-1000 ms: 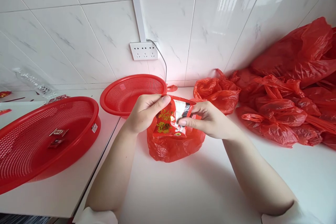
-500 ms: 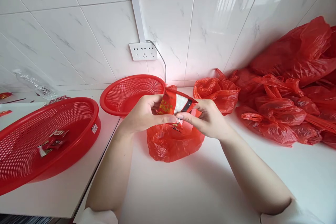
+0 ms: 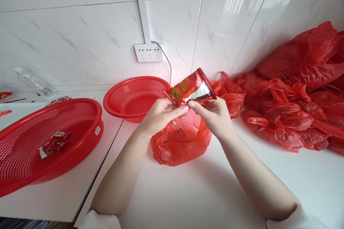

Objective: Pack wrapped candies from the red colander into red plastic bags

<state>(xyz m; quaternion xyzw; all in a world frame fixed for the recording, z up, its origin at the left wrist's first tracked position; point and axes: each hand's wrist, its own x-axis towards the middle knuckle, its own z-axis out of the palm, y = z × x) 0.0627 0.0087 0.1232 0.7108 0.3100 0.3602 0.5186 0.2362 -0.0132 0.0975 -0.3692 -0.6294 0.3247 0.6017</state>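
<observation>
Both my hands pinch a red foil packet with gold print and a silver inside, held tilted above the white table. My left hand grips its lower left edge with thumb and fingers closed. My right hand pinches the lower right edge. Directly below the packet lies a crumpled red plastic bag with something dark and white inside. A small red mesh basket stands just behind my left hand.
A large red mesh basket at the left holds a few small wrappers. A heap of red plastic bags fills the right side against the tiled wall. A wall socket with a cable is behind. A gap separates two white tables.
The packet was tipped up and raised from in front of the red bag toward the wall. One more small wrapper showed up in the large basket after the first frame.
</observation>
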